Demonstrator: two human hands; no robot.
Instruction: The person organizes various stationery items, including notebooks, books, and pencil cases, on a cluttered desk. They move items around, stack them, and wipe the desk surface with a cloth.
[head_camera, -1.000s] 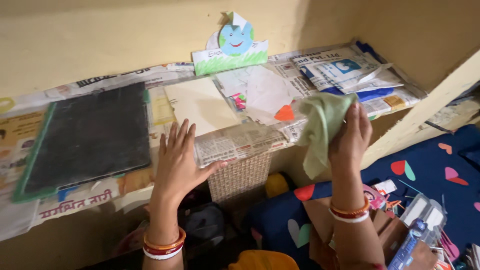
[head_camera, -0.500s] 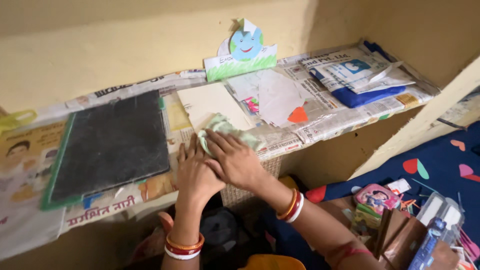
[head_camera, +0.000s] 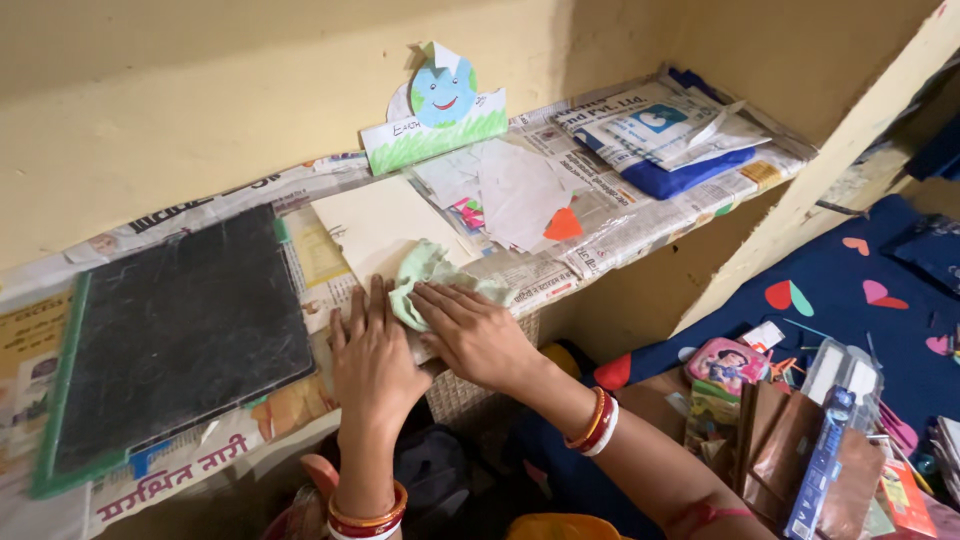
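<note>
- Right hand: laid flat, fingers together, palm down on the crumpled pale green cloth; the hand presses the cloth and does not close around it. The part of the cloth under the fingers is hidden.
- Left hand: open, fingers spread narrowly, flat on the newspaper-covered shelf, touching the cloth's edge at its 9 o'clock side. It holds nothing.
- Cloth position: on the shelf's front edge, near centre of the view, partly over a cream sheet of paper that extends toward 12 o'clock.
- Black slate with green frame: at 9 o'clock from the hands, lying flat; its lower left corner is cut off by the newspaper fold and the picture's edge.
- Paper cutout of a smiling blue-green globe on a green grass strip: stands against the yellow wall at 12 o'clock.
- Loose white papers with an orange heart-shaped piece: at 1 o'clock from the cloth; their overlapping layers cannot be separated by sight.
- Stack of white-and-blue printed packets over a dark blue folder: at 2 o'clock, at the shelf's far end; the folder is mostly covered.
- Woven basket: below the shelf, largely hidden by both forearms.
- Navy bedsheet with coloured heart shapes: at 3 o'clock; small pink illustrated box and brown paper pieces lie at 4 o'clock, partly cut off by the lower edge.
</note>
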